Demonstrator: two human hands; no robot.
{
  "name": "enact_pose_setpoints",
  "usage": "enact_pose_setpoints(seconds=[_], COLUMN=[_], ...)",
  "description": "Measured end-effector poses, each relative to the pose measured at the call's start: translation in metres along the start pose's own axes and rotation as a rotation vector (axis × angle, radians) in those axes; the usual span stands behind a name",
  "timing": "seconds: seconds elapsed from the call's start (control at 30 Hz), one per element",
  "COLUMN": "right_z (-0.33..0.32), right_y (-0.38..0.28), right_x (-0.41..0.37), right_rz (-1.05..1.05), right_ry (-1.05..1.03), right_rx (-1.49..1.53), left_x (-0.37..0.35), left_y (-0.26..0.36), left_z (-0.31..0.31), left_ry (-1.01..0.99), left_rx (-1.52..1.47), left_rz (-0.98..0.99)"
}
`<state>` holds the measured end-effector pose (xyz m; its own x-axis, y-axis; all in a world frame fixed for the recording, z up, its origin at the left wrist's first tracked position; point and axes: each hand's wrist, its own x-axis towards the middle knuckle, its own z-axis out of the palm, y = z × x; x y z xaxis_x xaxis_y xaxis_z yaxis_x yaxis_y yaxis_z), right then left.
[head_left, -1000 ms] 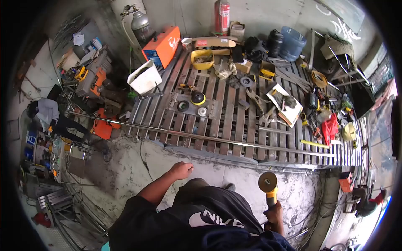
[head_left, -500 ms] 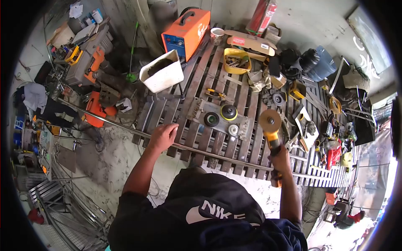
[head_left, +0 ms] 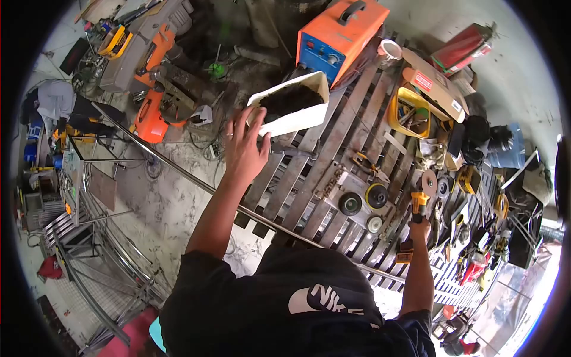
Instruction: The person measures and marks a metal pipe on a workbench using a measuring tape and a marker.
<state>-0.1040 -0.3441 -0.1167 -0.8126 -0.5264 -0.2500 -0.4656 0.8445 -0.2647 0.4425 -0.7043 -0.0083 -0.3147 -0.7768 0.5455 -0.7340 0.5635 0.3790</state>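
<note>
My left hand [head_left: 245, 146] is reached out at the near left corner of a white container [head_left: 297, 124], its fingers apart and right at the rim. Dark material [head_left: 289, 100] fills part of that container. On the right, my right hand [head_left: 420, 228] is wrapped round the body of a yellow angle grinder [head_left: 419, 205], whose brown disc [head_left: 429, 182] points away from me. Between my hands, a metal plate [head_left: 333, 184] on the slatted table bears a dark green-centred disc [head_left: 350, 203], a yellow-edged disc [head_left: 376, 195] and a small pale wheel [head_left: 375, 224].
An orange machine [head_left: 344, 38] stands behind the container. Pliers [head_left: 370, 166], a yellow tub [head_left: 395, 121] of tools and a cardboard box [head_left: 434, 89] lie further back. Mixed tools crowd the right side. A metal rail [head_left: 279, 228] runs along the near edge. Another person [head_left: 461, 346] is at far right.
My left hand has moved from the table's near edge out to the white container, its fingers spreading. The view has turned left, and my right hand still holds the grinder.
</note>
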Motion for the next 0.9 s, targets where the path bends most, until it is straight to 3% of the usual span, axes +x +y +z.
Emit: enact_pose_setpoints(seconds=[0.07,0.17,0.2,0.27,0.3,0.37,0.43,0.5,0.57,0.63,0.7,0.77,0.87,0.9], right_z=[-0.002,0.001,0.001,-0.007,-0.02,-0.03,-0.055,-0.064,-0.076,-0.059,-0.03,0.004,0.041,0.05], right_y=[0.004,0.01,0.014,0.002,-0.035,-0.099,-0.193,-0.285,-0.364,-0.417,-0.465,-0.499,-0.538,-0.538], right_x=[0.0,0.001,0.001,-0.002,-0.011,-0.032,-0.049,-0.07,-0.094,-0.106,-0.113,-0.109,-0.104,-0.099], right_rz=[-0.009,-0.066,-0.087,0.04,0.132,-0.015,-0.434,-0.627,-0.986,-1.214,-1.316,-1.175,-0.993,-0.969], right_ry=[-0.037,-0.007,-0.024,-0.128,-0.194,0.084,0.147,0.036,-0.117,-0.273,-0.323,-0.394,-0.339,-0.354], right_rx=[0.007,-0.118,-0.131,-0.37,-0.512,-0.622,-0.246,0.046,0.143,0.233,0.264,-0.044,-0.538,-0.505], left_x=[-0.009,-0.03,-0.034,-0.042,-0.044,-0.043,-0.044,-0.059,-0.067,-0.068,-0.068,-0.068,-0.068,-0.068], left_y=[-0.024,-0.009,-0.007,-0.009,-0.011,-0.013,-0.011,-0.007,-0.005,-0.003,-0.004,-0.005,-0.007,-0.007], left_z=[0.029,0.04,0.043,0.049,0.051,0.049,0.048,0.052,0.055,0.056,0.058,0.058,0.058,0.057], left_ry=[-0.059,0.028,0.057,0.036,0.035,0.039,0.047,0.014,0.002,0.008,0.054,0.049,0.05,0.056], left_rx=[-0.052,0.17,0.115,0.096,0.09,0.076,0.058,0.042,0.045,0.065,0.02,0.0,-0.01,-0.017], left_rz=[0.017,0.119,0.108,0.096,0.087,0.1,0.116,0.092,0.096,0.117,0.128,0.131,0.156,0.163])
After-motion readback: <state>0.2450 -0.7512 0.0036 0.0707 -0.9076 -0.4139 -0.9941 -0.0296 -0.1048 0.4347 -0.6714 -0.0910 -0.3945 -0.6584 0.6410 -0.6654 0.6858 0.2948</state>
